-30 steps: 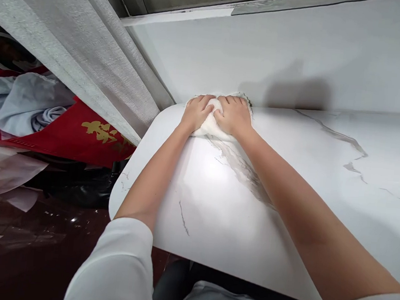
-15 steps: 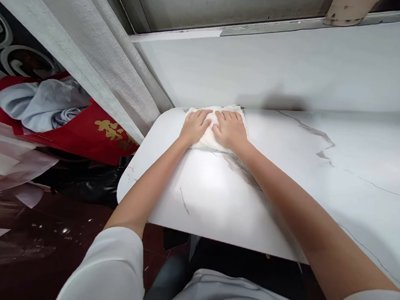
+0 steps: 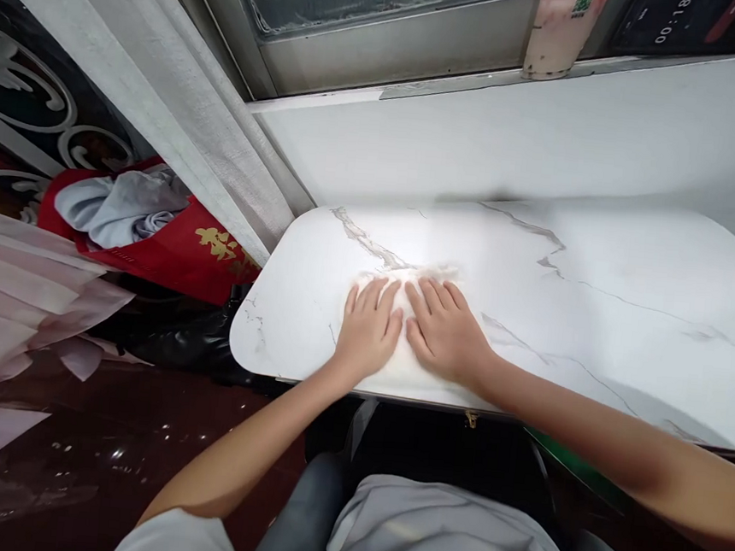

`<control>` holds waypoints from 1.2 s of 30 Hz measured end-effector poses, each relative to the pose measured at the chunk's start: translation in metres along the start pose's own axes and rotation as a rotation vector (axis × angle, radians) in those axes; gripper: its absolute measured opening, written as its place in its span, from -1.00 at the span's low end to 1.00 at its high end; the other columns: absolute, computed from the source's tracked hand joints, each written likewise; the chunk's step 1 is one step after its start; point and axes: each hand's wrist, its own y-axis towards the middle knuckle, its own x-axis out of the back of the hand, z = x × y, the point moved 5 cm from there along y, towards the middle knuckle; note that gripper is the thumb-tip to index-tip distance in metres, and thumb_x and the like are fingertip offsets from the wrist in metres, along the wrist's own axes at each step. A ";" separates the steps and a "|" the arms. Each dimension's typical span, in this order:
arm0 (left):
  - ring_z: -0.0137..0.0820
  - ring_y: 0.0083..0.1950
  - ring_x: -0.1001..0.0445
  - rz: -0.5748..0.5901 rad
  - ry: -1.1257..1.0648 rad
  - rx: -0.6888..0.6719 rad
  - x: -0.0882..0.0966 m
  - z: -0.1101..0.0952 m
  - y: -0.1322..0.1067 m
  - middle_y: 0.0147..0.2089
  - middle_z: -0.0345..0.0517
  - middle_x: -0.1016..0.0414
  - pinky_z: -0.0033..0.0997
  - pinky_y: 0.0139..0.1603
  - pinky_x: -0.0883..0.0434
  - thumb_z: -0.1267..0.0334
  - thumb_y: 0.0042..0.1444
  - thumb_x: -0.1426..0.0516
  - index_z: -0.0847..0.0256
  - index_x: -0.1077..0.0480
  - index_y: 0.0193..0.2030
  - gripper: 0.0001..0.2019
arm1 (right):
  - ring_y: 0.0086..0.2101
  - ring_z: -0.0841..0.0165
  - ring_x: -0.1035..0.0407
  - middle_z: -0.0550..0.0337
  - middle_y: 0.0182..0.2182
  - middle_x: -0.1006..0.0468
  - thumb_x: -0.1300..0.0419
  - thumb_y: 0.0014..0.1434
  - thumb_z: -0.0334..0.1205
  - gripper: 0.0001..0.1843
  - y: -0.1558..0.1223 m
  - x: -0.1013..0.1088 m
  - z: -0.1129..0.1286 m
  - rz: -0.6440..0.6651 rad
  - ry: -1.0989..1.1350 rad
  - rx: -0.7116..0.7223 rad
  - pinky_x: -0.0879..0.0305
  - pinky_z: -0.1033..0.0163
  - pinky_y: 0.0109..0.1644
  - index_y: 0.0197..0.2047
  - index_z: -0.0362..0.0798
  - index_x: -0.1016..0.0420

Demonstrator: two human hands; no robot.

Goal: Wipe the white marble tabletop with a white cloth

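Note:
My left hand (image 3: 368,327) lies flat on a white cloth (image 3: 405,371), its fingers stretched out and slightly apart. Beside it, my right hand (image 3: 445,332) presses on the same cloth with its palm down and fingers extended. Both thumbs point inward, close to each other but apart. The cloth is spread under the two palms near the front edge of a white marble-patterned table (image 3: 620,255). Much of the cloth is hidden by my hands, and its outline blends into the bright tabletop.
A white panel (image 3: 417,155) rises behind the table below a window ledge. On the ledge stand a cup with a pinkish drink (image 3: 560,31) and a phone (image 3: 685,25) showing a timer. At left are a pale curtain (image 3: 183,96) and a red bag (image 3: 170,250) holding grey fabric.
Both hands have drawn the cloth from the table's back edge toward its front edge. The camera view has shifted, bringing the phone and more of the cup into sight.

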 end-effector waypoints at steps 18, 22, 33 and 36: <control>-0.25 0.43 -0.17 0.046 -0.057 -0.038 -0.028 -0.028 0.095 0.38 0.01 -0.28 -0.01 0.52 0.08 0.26 0.36 0.11 0.18 -0.21 0.34 -0.56 | 0.35 0.01 -0.01 -0.27 0.34 -0.15 0.18 0.39 -0.20 -0.37 0.038 -0.015 -0.083 0.296 -0.016 -0.287 0.18 -0.26 0.41 0.44 -0.28 -0.09; -0.29 0.42 -0.18 -0.005 -0.098 -0.029 -0.038 -0.024 0.152 0.37 -0.01 -0.30 -0.04 0.51 0.09 0.27 0.37 0.11 0.16 -0.25 0.31 -0.58 | 0.27 0.07 -0.14 -0.20 0.24 -0.32 0.14 0.34 -0.25 -0.42 0.072 -0.029 -0.129 0.098 0.066 -0.286 0.22 -0.25 0.40 0.36 -0.22 -0.23; -0.20 0.32 -0.28 -0.082 -0.107 0.007 -0.057 -0.032 0.238 0.24 0.02 -0.41 -0.06 0.46 -0.01 0.27 0.34 0.10 0.15 -0.30 0.27 -0.59 | 0.13 0.06 -0.22 0.01 0.18 -0.42 0.06 0.26 -0.24 -0.47 0.117 -0.040 -0.207 0.019 0.133 -0.333 -0.03 -0.07 0.28 0.26 -0.13 -0.38; -0.16 0.29 -0.31 -0.097 -0.103 0.023 -0.059 -0.033 0.245 0.20 0.05 -0.43 -0.03 0.44 -0.03 0.27 0.34 0.10 0.16 -0.32 0.24 -0.60 | 0.12 0.07 -0.23 0.02 0.15 -0.44 0.05 0.27 -0.24 -0.49 0.121 -0.040 -0.214 0.025 0.108 -0.341 -0.05 -0.04 0.27 0.24 -0.09 -0.40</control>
